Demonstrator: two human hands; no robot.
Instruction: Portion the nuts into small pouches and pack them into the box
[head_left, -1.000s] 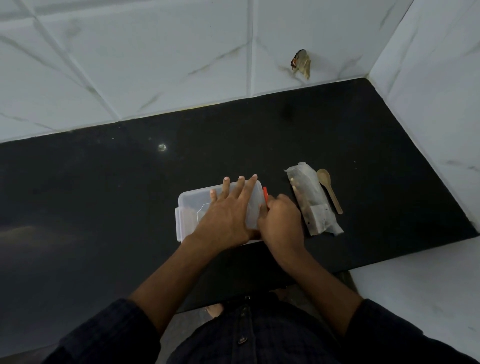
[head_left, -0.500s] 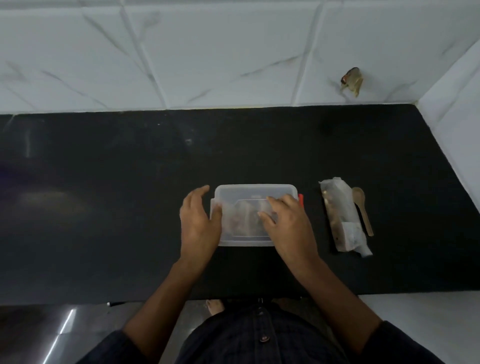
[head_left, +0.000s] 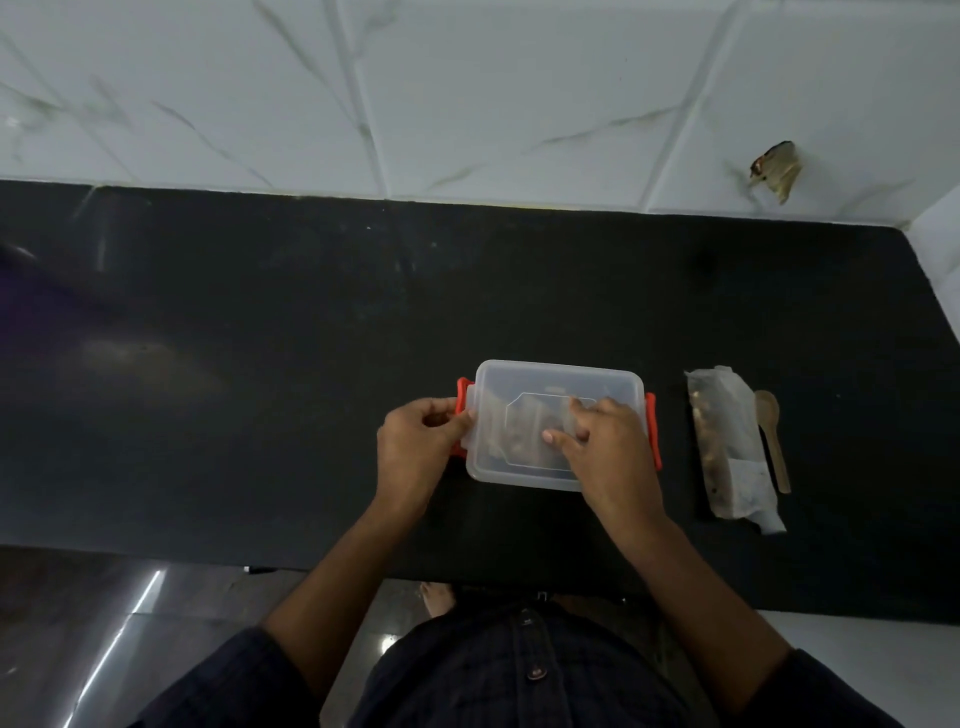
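A clear plastic box (head_left: 524, 387) with its lid on and orange clips at both ends lies on the black counter (head_left: 260, 364). Pouches of nuts show dimly through the lid. My left hand (head_left: 415, 447) is at the box's left end, its fingers curled around the left orange clip (head_left: 461, 395). My right hand (head_left: 608, 447) rests on the lid's right half, fingertips pressing down. The right orange clip (head_left: 655, 436) lies flat against the box side. A plastic bag of nuts (head_left: 727, 441) lies to the right of the box.
A small wooden spoon (head_left: 774, 436) lies just right of the nut bag. White marble tiles form the back wall (head_left: 467, 104) and the right side wall. The counter's front edge runs just below my wrists.
The left orange clip has come into view and my left hand has closed around it. My right hand stays on the lid. The camera view shifted to the left.
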